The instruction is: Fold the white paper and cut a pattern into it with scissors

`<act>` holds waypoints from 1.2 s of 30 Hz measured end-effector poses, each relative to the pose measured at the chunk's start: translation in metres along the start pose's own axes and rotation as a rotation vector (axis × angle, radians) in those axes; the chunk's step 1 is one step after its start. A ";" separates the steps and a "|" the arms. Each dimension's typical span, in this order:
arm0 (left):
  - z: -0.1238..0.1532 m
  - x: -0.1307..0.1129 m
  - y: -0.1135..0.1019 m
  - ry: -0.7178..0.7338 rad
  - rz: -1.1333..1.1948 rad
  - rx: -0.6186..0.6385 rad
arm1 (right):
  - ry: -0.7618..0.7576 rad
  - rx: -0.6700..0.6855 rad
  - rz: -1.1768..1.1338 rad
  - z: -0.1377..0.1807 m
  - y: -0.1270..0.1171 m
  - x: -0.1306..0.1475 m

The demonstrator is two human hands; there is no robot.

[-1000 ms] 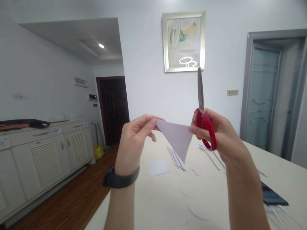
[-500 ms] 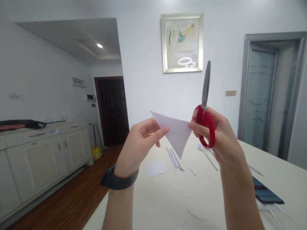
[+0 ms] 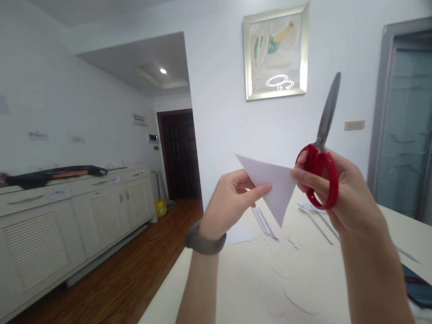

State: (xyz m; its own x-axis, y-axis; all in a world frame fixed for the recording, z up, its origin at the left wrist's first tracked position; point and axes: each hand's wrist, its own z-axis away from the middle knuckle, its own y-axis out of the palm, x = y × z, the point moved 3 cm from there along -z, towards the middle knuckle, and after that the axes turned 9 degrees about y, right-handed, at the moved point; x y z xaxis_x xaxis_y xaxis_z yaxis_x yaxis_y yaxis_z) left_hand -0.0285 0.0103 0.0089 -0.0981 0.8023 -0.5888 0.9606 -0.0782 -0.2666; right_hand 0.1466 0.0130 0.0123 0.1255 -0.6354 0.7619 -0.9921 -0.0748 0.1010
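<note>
A white paper triangle [image 3: 275, 186] is held up above the table, one corner pointing down. My left hand [image 3: 234, 198] is closed on its left side, thumb across the front face. My right hand [image 3: 340, 193] pinches the right corner between thumb and finger. The same hand also carries red-handled scissors [image 3: 326, 157], their blades together and pointing up. Below the triangle, several thin rolled paper sticks [image 3: 265, 225] lie side by side on the table, with a flat white sheet [image 3: 240, 234] to their left.
The white table [image 3: 249, 288] bears thin paper scraps [image 3: 299, 303] and more paper rolls [image 3: 320, 227] on the right. A dark phone [image 3: 418, 285] lies at the right edge. A long white cabinet [image 3: 97, 211] stands along the left wall.
The view has turned left, so hands, triangle and table appear further right. Both hands keep their hold on the triangle, and the scissors lean a little more to the right.
</note>
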 end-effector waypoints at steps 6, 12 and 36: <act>0.000 -0.001 0.000 -0.013 -0.037 0.078 | -0.068 0.032 -0.020 -0.003 0.003 -0.001; -0.005 0.000 -0.001 0.026 -0.054 -0.032 | -0.041 0.077 0.038 -0.003 0.000 0.002; 0.002 -0.014 0.013 0.011 -0.037 0.207 | -0.048 0.031 -0.156 0.002 0.008 0.004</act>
State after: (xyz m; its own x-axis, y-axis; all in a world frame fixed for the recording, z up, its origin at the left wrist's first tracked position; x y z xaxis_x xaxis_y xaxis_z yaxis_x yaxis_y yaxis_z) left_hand -0.0155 -0.0034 0.0124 -0.1285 0.8132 -0.5676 0.8822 -0.1677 -0.4399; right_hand 0.1394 0.0082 0.0155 0.2785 -0.6500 0.7071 -0.9603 -0.1988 0.1955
